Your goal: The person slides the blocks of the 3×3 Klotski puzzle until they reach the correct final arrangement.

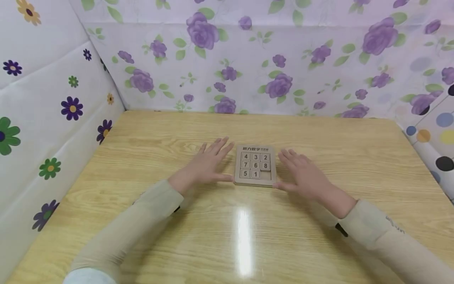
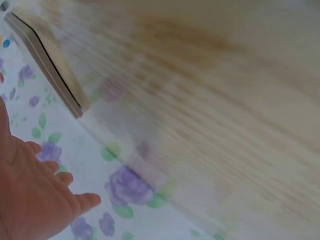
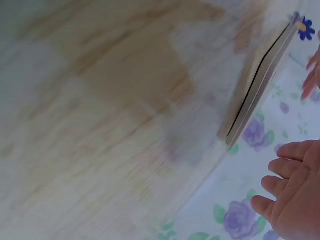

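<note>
A square wooden number sliding puzzle (image 1: 255, 180) lies flat on the table. Its rows read 4 3 2, then 7 6 8, then 5 1 with a bare slot at the lower right. On its left side is my left hand (image 1: 205, 165), fingers spread and thumb tip right at the puzzle's lower left corner. My right hand (image 1: 304, 173) mirrors it on the other side, thumb tip at the lower right corner and fingers extended. Both wrist views catch the puzzle edge-on, with the left palm (image 2: 37, 195) and the right palm (image 3: 302, 197) beside it.
The wooden table (image 1: 170, 244) has a bright light reflection in front of the puzzle. A purple-flowered cloth (image 1: 241, 59) hangs along the back edge. Patterned cloth walls also stand at left (image 1: 42, 118) and right.
</note>
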### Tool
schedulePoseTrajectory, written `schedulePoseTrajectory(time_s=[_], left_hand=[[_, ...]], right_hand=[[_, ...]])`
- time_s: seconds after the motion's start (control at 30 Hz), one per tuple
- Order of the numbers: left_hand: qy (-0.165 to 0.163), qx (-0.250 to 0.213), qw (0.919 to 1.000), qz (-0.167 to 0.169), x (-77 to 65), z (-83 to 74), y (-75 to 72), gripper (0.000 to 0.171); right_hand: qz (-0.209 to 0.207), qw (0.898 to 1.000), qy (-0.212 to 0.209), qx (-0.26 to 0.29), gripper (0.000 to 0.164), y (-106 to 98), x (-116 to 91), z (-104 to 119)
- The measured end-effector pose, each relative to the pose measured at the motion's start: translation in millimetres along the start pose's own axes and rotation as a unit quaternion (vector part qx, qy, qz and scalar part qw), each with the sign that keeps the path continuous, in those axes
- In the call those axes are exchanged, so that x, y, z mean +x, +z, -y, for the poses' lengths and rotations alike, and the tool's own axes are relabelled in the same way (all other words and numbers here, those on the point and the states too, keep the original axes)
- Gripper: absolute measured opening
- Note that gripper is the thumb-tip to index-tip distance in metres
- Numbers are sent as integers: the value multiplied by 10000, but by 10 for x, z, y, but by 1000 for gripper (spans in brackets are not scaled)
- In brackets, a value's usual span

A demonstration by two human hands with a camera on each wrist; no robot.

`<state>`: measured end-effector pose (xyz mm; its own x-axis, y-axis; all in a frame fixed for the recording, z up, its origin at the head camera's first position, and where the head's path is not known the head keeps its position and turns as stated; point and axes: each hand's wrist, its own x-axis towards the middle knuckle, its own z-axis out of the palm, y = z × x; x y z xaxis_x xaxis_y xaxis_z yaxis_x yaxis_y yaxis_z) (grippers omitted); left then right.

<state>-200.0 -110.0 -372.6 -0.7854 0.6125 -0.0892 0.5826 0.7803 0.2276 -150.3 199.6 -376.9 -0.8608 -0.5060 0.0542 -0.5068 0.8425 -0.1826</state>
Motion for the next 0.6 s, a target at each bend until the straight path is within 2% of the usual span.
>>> schedulePoseTrajectory(time_s=[0.13, 0.3, 0.47, 0.6], left_hand=[[214, -15, 9995, 210, 145, -45, 36, 107], [204, -324, 9979, 531, 291, -60, 57, 114], [125, -468, 9936, 1022, 383, -55, 142, 116], [-18, -416, 9933, 1082, 414, -75, 170, 120]], right_hand=[[-29, 9988, -481, 104, 89, 42, 7, 80], [125, 9944, -1043, 115, 84, 108, 49, 195], [552, 9914, -1163, 225, 81, 144, 51, 286], [694, 9903, -1183, 229, 81, 162, 55, 310]])
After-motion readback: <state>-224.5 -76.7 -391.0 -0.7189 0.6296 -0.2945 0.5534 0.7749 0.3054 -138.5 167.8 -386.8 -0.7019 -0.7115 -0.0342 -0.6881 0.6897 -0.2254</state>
